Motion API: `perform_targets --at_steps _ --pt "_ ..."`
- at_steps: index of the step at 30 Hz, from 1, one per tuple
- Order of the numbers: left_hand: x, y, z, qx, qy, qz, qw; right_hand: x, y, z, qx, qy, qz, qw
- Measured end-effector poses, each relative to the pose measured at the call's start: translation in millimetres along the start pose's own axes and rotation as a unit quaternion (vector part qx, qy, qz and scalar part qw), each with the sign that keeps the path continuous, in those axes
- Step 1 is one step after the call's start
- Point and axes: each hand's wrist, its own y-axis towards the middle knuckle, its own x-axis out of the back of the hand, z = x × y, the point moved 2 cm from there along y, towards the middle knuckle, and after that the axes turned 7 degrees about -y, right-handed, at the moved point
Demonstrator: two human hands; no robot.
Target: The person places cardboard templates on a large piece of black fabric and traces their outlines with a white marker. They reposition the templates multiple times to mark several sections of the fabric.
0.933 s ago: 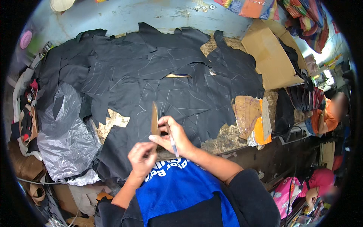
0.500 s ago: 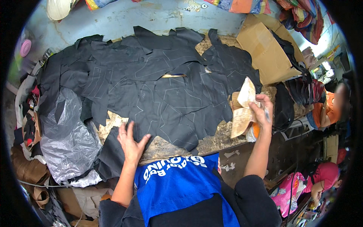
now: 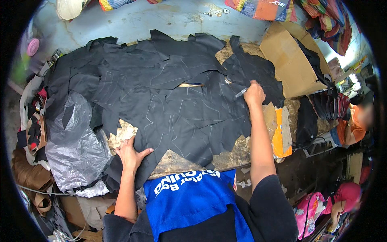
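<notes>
Black sheet material (image 3: 189, 101), marked with pale drawn outlines, lies in overlapping pieces across the worktable (image 3: 231, 159). My right hand (image 3: 255, 95) is closed around a silver pen (image 3: 241, 93), its tip end close over the black material at the right. My left hand (image 3: 131, 155) rests at the near left with its thumb spread out and nothing gripped. Its fingertips touch the edge of a mottled tan patch (image 3: 122, 134); whether this is a card piece or bare tabletop, I cannot tell. Right of my right forearm are tan card pieces (image 3: 269, 114) and an orange piece (image 3: 281, 135).
An open cardboard box (image 3: 292, 60) with black material inside stands at the far right. Clear plastic sheeting (image 3: 74, 149) hangs over the left end. Dark stacked pieces (image 3: 328, 107) lie beyond the box. Two people sit at the right, one in orange (image 3: 356, 125), one in pink (image 3: 346, 197).
The two tan card pieces have left my right hand, which has moved up and left over the black material with the pen. My left hand has shifted slightly left and down.
</notes>
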Motion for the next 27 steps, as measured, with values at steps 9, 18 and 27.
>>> perform_targets --at_steps 9,18,27 --pt "-14 -1 16 -0.062 -0.062 -0.104 0.991 -31 -73 131 0.462 0.264 -0.046 0.845" --pt "-15 12 12 -0.102 -0.05 -0.092 0.989 -48 -18 155 0.408 0.166 -0.014 0.897" --pt "-9 43 -10 -0.163 -0.084 -0.141 0.973 -32 3 171 0.452 0.024 0.055 0.89"
